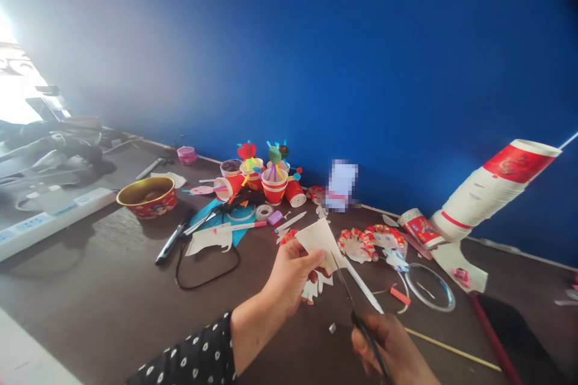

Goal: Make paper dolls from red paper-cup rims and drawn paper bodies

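Note:
A small white piece of paper is pinched between the thumb and fingers of my left hand, near the middle of the view. My right hand is closed around the dark handles of a pair of scissors. The scissor blades point up and left and meet the paper at its right part. A long white strip slants down to the right beside the blades. White paper scraps with cut edges lie on the table under my left hand.
Decorated paper cups stand by the blue wall, with a gold-rimmed bowl and a black marker to the left. A leaning stack of cups, a clear tape ring, a stick and a dark tablet are right.

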A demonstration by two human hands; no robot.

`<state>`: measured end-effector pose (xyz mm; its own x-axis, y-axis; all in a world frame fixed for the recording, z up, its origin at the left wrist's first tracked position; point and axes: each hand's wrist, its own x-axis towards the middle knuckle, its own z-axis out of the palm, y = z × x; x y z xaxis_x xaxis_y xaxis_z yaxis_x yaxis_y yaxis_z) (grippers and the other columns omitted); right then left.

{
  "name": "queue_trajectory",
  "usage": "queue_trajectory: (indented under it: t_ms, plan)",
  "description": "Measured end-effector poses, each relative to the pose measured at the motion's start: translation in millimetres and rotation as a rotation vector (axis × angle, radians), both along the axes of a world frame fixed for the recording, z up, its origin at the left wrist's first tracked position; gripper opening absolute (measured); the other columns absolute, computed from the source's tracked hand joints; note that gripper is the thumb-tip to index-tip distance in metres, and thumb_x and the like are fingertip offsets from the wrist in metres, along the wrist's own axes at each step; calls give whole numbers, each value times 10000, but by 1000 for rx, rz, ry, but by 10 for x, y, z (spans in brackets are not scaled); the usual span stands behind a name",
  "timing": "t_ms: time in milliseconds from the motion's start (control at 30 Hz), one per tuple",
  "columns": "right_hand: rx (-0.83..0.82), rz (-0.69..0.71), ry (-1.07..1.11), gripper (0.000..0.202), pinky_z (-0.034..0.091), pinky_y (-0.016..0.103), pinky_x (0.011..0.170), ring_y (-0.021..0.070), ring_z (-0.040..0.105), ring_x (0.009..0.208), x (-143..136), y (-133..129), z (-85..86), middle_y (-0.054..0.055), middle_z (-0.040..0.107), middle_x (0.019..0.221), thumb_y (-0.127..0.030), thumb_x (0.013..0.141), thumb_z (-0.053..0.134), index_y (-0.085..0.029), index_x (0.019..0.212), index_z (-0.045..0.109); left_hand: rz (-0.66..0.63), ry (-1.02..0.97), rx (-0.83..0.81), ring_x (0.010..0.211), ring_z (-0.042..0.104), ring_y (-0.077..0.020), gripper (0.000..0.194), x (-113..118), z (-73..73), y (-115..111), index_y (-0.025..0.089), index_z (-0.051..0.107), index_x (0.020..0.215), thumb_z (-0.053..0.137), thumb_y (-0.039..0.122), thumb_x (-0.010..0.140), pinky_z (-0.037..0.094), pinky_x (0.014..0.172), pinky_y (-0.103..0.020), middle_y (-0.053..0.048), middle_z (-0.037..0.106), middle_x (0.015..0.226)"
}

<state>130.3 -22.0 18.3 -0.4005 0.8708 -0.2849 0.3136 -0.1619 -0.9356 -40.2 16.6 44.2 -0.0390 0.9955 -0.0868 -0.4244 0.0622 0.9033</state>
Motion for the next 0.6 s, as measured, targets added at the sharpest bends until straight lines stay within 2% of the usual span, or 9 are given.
queue_trajectory:
  t_ms: [333, 600]
  plan:
    - [31, 7, -77, 469, 236, 193, 414, 65, 298, 428, 5, -7, -19, -62, 315, 465, -640, 640, 476, -183, 556, 410, -11, 1, -16, 413, 496, -93, 167, -4, -2, -3, 93, 586, 695, 637, 224, 604, 271, 356, -172, -44, 593, 533]
    - [72, 60, -99, 514, 259, 197, 434, 72, 332, 465, 11, 19, -9, -47, 349, 487, -686, 608, 464, -175, 564, 418, -11, 25, -23, 413, 492, -89, 139, -6, -46, 5, 97, 583, 688, 614, 215, 623, 280, 356, -167, -42, 593, 528]
